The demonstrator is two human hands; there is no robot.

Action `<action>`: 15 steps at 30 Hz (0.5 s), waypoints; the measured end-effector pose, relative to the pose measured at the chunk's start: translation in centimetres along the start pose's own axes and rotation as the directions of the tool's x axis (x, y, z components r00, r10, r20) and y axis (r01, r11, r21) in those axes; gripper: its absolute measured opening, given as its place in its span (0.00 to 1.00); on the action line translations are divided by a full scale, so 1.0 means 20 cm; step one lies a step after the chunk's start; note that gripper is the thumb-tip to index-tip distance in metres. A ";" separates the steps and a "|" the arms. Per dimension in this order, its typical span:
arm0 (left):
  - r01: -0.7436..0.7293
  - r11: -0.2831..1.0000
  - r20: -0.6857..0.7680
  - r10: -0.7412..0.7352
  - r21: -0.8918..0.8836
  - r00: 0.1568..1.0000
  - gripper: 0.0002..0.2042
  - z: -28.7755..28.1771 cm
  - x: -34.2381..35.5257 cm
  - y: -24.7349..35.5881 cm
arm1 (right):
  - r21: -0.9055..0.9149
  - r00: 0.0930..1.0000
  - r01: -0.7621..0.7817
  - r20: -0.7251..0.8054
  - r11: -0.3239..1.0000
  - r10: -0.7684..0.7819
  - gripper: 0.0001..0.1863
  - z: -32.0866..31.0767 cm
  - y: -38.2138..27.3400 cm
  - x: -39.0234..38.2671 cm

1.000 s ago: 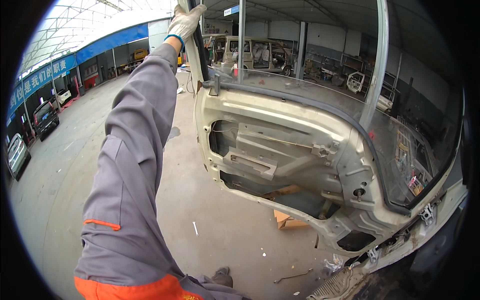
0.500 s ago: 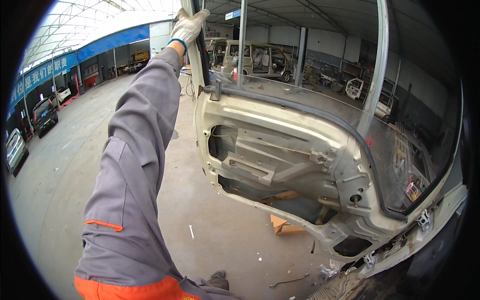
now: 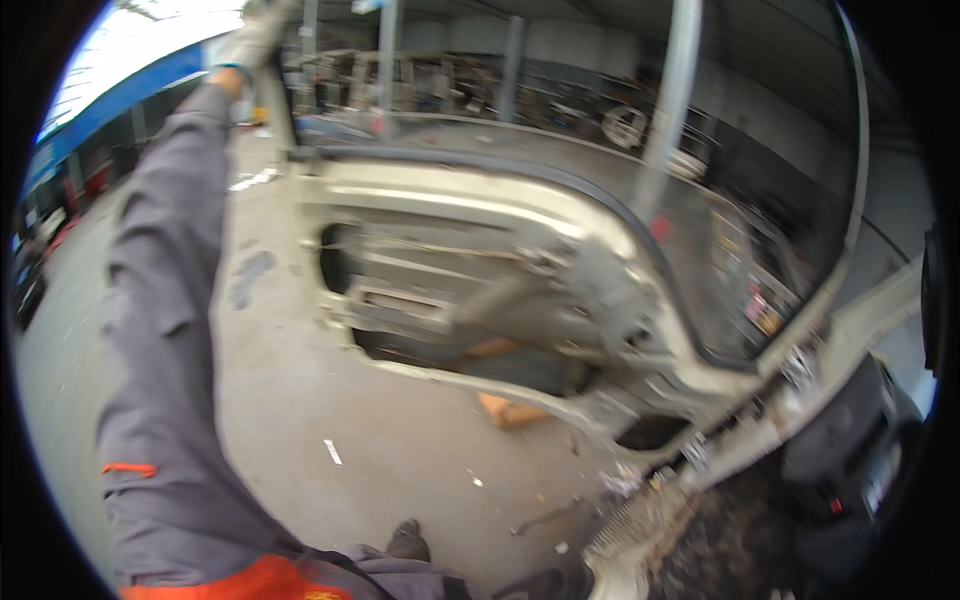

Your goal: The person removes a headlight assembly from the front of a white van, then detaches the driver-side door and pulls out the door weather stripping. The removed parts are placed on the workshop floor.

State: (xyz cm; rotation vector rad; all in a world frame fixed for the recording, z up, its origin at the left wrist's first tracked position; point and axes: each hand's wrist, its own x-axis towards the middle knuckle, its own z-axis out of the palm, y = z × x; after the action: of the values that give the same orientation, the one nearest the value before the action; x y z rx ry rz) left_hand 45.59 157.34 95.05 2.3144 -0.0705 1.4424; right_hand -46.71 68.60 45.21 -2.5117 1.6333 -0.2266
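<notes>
My left hand (image 3: 248, 42), in a white work glove with a blue cuff, reaches up at the upper left. It grips the upright window frame of a stripped, cream-coloured vehicle door (image 3: 430, 190); motion smears the fingers. The door's inner trim is off, so cut-outs, a thin rod and bare metal show. Black rubber seal (image 3: 560, 180) runs along the lower edge of the window. At the lower right the door meets the vehicle body by metal hinges (image 3: 695, 452). My right hand is out of view.
On the floor lie a wrench (image 3: 332, 452), a longer dark tool (image 3: 545, 518) and a cardboard box (image 3: 510, 410) beneath the door. The body's worn sill (image 3: 630, 550) is at the lower right. Beyond the glass stand metal posts (image 3: 668, 110) and a stripped van (image 3: 420, 85).
My view has swung to the right, so the door, floor tools and background sit further left and look blurred. More of the vehicle's interior shows at right. The left hand keeps its hold.
</notes>
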 end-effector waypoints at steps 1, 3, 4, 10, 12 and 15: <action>0.002 0.999 -0.009 -0.003 -0.042 1.000 0.44 0.00 0.02 -0.12 | 0.117 0.999 0.010 -0.043 0.993 -0.005 0.22 0.08 0.06 0.08; -0.024 0.979 -0.043 0.016 -0.202 0.999 0.47 0.21 -0.07 -0.11 | 0.083 0.986 -0.093 -0.129 0.992 0.103 0.18 0.03 0.08 0.00; -0.033 0.970 -0.066 0.018 -0.239 0.998 0.48 0.22 -0.08 -0.12 | 0.105 0.991 -0.068 -0.110 0.992 0.080 0.20 0.00 0.06 -0.01; -0.069 0.900 -0.127 0.015 -0.431 0.992 0.60 0.16 -0.16 0.13 | 0.104 0.973 -0.116 -0.186 0.988 0.134 0.18 0.03 0.11 -0.08; -0.048 0.881 -0.092 0.005 -0.471 0.996 0.61 0.14 -0.24 0.18 | 0.092 0.973 -0.121 -0.185 0.988 0.136 0.18 0.02 0.13 -0.07; -0.059 0.887 -0.101 0.014 -0.457 0.995 0.61 0.08 -0.24 0.21 | 0.100 0.976 -0.102 -0.181 0.990 0.119 0.18 0.07 0.15 -0.05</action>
State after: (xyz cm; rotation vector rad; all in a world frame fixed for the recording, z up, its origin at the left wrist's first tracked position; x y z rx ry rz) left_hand 43.65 152.05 91.64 1.8635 -0.3887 1.3723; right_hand -49.55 68.29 43.21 -2.3867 1.7804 -0.5247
